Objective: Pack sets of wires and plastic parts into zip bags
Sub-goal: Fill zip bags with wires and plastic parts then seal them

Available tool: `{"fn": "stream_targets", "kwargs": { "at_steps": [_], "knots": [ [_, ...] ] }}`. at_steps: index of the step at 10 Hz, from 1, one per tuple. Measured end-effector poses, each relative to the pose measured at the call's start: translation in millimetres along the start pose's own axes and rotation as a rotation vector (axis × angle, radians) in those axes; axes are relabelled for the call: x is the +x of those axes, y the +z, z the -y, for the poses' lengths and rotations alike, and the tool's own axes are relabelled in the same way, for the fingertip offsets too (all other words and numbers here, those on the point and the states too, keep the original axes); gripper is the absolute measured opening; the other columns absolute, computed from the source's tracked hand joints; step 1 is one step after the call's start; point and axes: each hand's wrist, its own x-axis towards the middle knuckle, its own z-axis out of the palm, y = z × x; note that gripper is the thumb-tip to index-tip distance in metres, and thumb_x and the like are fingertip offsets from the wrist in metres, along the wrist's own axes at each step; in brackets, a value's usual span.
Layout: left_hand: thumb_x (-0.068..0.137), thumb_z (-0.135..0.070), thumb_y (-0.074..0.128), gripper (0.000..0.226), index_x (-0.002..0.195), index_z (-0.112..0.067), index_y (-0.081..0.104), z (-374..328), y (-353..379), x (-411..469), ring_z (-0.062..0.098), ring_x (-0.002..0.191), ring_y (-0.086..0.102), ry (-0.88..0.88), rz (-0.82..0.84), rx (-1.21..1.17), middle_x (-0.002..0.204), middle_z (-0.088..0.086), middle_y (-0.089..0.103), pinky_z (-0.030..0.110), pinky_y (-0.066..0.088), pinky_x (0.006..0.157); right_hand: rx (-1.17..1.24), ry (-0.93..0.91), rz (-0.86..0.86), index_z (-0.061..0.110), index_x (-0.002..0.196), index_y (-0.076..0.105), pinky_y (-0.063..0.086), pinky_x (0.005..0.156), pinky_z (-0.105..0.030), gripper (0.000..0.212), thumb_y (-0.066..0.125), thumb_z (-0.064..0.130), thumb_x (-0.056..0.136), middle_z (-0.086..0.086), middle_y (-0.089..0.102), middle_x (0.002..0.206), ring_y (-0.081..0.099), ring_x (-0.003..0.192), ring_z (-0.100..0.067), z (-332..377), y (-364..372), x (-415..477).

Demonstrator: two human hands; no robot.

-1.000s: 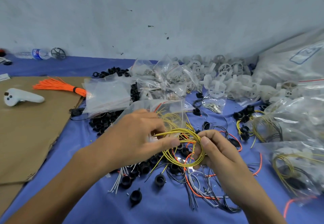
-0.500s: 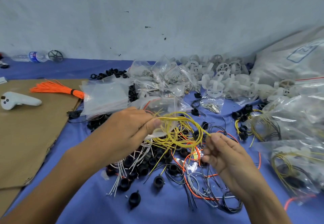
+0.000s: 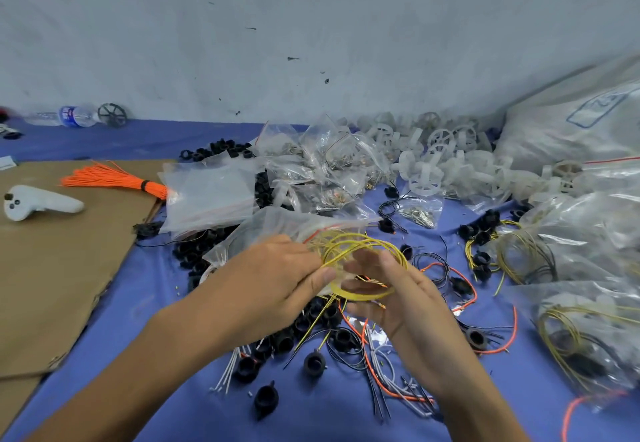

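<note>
**A:** Closest to you, black plastic parts (image 3: 313, 362) and loose wires (image 3: 384, 377) are strewn all over the blue counter (image 3: 145, 303). Just past them your left hand (image 3: 273, 279) pinches the yellow wire coil (image 3: 363, 295) at its left edge. Your right hand (image 3: 398, 303) has its fingers curled round the coil's near side, though it's pretty blurry.

**B:** Yep, so I reckon you're mid-coiling, not bagging yet. The zip bag (image 3: 273, 227) sits right behind your left hand, up against the coil. I can't tell if its mouth is open. Next you'd want to hold the loops tight, free a hand to spread the mouth, then slide the coil in without it springing apart. Spare bags (image 3: 211, 192) and white wheels (image 3: 422, 178) wait farther back.
</note>
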Motion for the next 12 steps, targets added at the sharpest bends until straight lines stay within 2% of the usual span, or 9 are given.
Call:
{"fn": "stream_targets", "kwargs": {
  "at_steps": [2,3,5,7,8,9,10,11,12],
  "knots": [
    [0.096,-0.067,0.03,0.048,0.07,-0.029,0.043,3.3,3.9,-4.6,0.008,0.072,0.039,-0.09,0.012,-0.009,0.068,-0.015,0.041,0.026,0.04,0.068,-0.353,0.053,-0.02,0.002,0.094,0.068,0.057,0.06,-0.029,0.034,0.043,0.022,0.105,-0.013,0.072,0.079,0.069,0.07,-0.02,-7.3,15.1,8.5],
    [0.096,-0.062,0.037,0.046,0.077,-0.027,0.058,-7.5,6.7,-2.9,0.008,0.076,0.042,-0.008,-0.015,0.019,0.074,-0.013,0.053,0.023,0.041,0.072,-0.522,0.111,0.118,0.006,0.096,0.065,0.052,0.048,-0.029,0.023,0.045,0.015,0.102,-0.021,0.065,0.078,0.062,0.058,-0.021,-7.3,22.5,15.9],
    [0.099,-0.05,0.046,0.038,0.074,-0.022,0.051,-20.6,13.4,-5.8,0.004,0.075,0.03,0.03,-0.06,-0.074,0.071,-0.012,0.047,0.018,0.03,0.069,-0.348,0.157,0.075,0.014,0.057,0.056,0.042,0.043,-0.023,0.044,0.039,-0.014,0.087,-0.005,0.047,0.053,0.05,0.045,-0.014,-13.0,43.0,44.8],
    [0.1,-0.042,0.049,0.021,0.083,-0.03,0.052,-21.1,9.5,-5.8,0.006,0.074,0.034,0.059,-0.045,-0.144,0.077,-0.019,0.039,0.02,0.034,0.07,-0.821,0.162,0.161,0.019,0.082,0.046,0.052,0.065,-0.016,0.03,0.039,-0.002,0.101,0.01,0.06,0.077,0.063,0.066,-0.001,-32.3,44.2,55.2],
    [0.099,-0.038,0.048,0.025,0.078,-0.025,0.054,-10.8,4.8,-4.2,0.008,0.072,0.037,-0.01,-0.098,-0.128,0.077,-0.02,0.036,0.023,0.033,0.068,-0.975,0.078,0.179,0.025,0.082,0.047,0.047,0.092,-0.025,0.031,0.048,-0.001,0.099,0.01,0.054,0.083,0.055,0.088,-0.012,-18.1,58.8,65.2],
    [0.1,-0.045,0.038,0.034,0.074,-0.027,0.049,5.6,-3.7,-0.3,0.007,0.067,0.039,-0.186,-0.167,-0.166,0.066,-0.019,0.041,0.024,0.03,0.066,-1.099,-0.134,0.227,0.021,0.108,0.059,0.047,0.082,-0.029,0.017,0.046,0.015,0.1,-0.001,0.061,0.099,0.056,0.093,-0.014,2.4,53.7,65.4],
    [0.102,-0.049,0.034,0.046,0.078,-0.02,0.059,21.9,-11.9,7.0,0.012,0.072,0.058,-0.348,-0.234,-0.27,0.072,-0.008,0.061,0.038,0.045,0.066,-1.199,-0.522,0.092,0.033,0.111,0.061,0.046,0.069,-0.023,0.019,0.048,0.026,0.097,0.016,0.066,0.092,0.06,0.081,0.0,24.9,52.9,41.7],
    [0.102,-0.05,0.035,0.045,0.078,-0.024,0.063,31.8,-18.8,13.9,0.008,0.071,0.062,-0.417,-0.34,-0.347,0.073,-0.006,0.066,0.036,0.046,0.068,-1.043,-0.529,0.109,0.03,0.099,0.062,0.042,0.058,-0.022,0.008,0.056,0.029,0.094,0.013,0.062,0.073,0.054,0.063,-0.008,21.3,56.4,21.4],
    [0.101,-0.049,0.039,0.043,0.076,-0.025,0.064,36.0,-19.9,16.8,0.008,0.072,0.064,-0.452,-0.387,-0.426,0.074,-0.01,0.068,0.036,0.049,0.07,-1.277,-0.361,0.299,0.026,0.096,0.065,0.044,0.066,-0.026,0.009,0.058,0.029,0.093,0.012,0.061,0.074,0.054,0.068,-0.007,-9.9,60.7,19.3]
  ]
}}
